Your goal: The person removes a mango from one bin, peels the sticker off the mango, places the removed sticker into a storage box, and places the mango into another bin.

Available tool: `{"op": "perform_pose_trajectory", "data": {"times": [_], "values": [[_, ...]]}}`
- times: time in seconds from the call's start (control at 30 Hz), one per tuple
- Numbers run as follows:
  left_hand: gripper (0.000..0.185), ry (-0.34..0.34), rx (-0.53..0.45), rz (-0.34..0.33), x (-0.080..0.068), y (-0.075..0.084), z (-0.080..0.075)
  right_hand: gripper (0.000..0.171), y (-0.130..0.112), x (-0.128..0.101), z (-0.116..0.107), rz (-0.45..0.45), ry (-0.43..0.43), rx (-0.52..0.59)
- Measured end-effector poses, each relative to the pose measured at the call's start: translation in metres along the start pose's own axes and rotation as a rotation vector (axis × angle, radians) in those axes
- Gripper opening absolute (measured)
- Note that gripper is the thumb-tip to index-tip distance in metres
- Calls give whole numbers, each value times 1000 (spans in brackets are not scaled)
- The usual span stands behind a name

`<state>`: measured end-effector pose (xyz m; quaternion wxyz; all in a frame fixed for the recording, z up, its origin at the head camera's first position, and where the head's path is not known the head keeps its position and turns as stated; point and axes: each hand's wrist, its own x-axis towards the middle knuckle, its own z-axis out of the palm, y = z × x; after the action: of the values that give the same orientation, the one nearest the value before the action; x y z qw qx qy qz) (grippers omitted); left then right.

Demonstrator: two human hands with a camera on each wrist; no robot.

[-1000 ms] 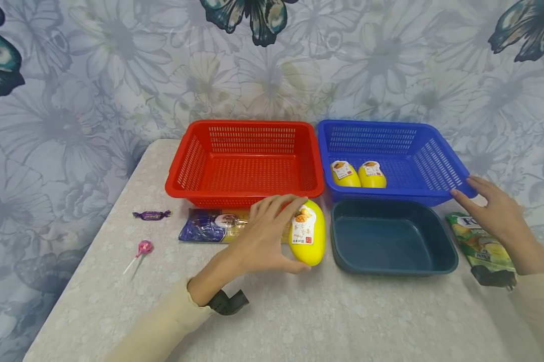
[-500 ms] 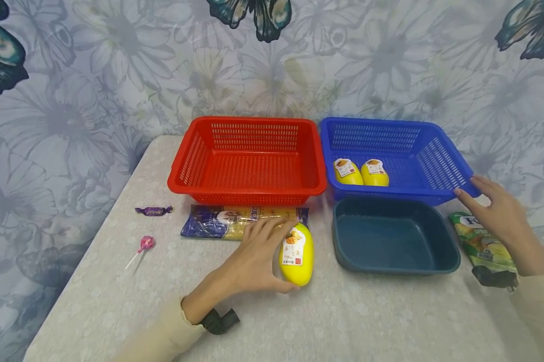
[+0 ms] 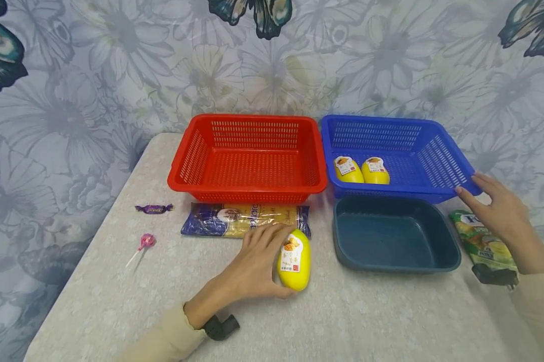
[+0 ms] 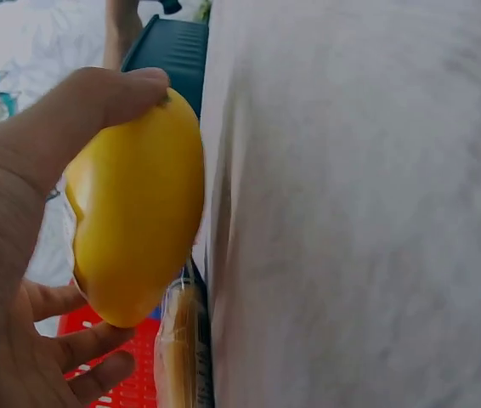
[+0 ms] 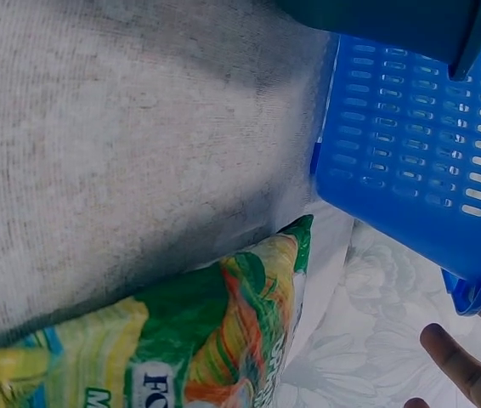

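My left hand [image 3: 256, 264] grips a yellow mango [image 3: 294, 261] with a white label, in front of the pasta packet. The thumb is at its near end and the fingers at its far end. The left wrist view shows the mango [image 4: 138, 208] between thumb and fingers; whether it touches the table I cannot tell. My right hand [image 3: 503, 208] rests at the near right corner of the blue basket [image 3: 398, 191], thumb and fingertips on the rim. In the right wrist view one finger [image 5: 461, 365] stands apart from the basket. Two mangoes [image 3: 376, 173] lie inside it.
A red basket [image 3: 249, 196] stands left of the blue one, with a pasta packet [image 3: 240, 221] before it. A dark teal tub [image 3: 396, 269] sits in front of the blue basket. A green food pouch [image 3: 482, 241], wrapped candy [image 3: 154, 208] and lollipop [image 3: 147, 240] lie on the table.
My left hand has moved left and toward the near side with the mango, uncovering more of the pasta packet. The right hand stays at the blue basket's corner.
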<state>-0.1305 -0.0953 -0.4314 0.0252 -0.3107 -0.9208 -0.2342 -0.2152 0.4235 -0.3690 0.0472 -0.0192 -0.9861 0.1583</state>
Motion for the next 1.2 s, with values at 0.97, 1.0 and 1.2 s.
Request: {"op": "perform_pose_trajectory", "data": {"times": [0.97,1.0,1.2], "values": [[124,18,25,25,-3,-8,-1,52,-32,8,-6,-156,141,10],[124,17,18,32,-3,-8,1,49,-36,5,-6,-176,163,14],[123,17,-15,45,-5,-7,11,35,-61,-9,-6,-334,273,20]]}}
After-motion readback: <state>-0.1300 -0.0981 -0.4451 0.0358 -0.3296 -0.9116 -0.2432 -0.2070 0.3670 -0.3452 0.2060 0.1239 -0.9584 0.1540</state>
